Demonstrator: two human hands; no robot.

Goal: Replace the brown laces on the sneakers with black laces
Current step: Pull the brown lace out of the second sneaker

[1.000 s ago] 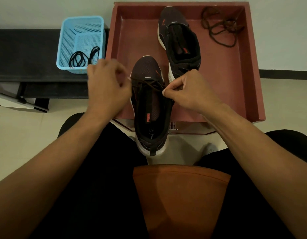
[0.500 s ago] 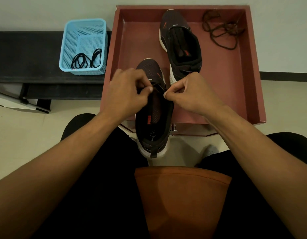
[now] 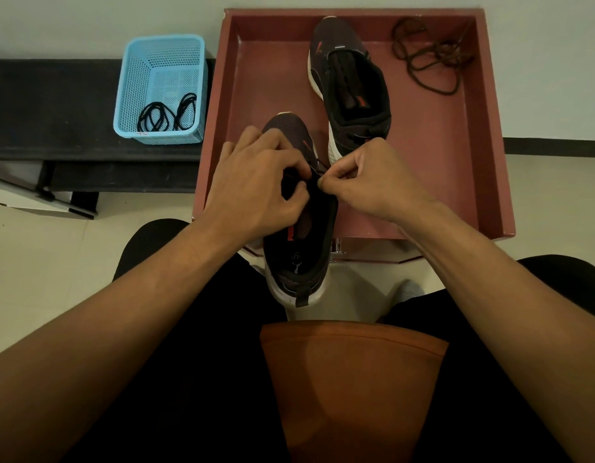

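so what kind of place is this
Probably a plain indoor room, staged for seated work: pale floor, a black bench holding a blue basket, and a red tray.

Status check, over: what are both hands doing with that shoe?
Left hand grips near sneaker at the eyelets; right hand pinches its lace. Black laces lie in blue basket. Nothing in the way.

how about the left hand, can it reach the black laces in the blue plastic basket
Probably yes: black laces lie in an open basket, nothing between, but the left hand grips the dark sneaker.
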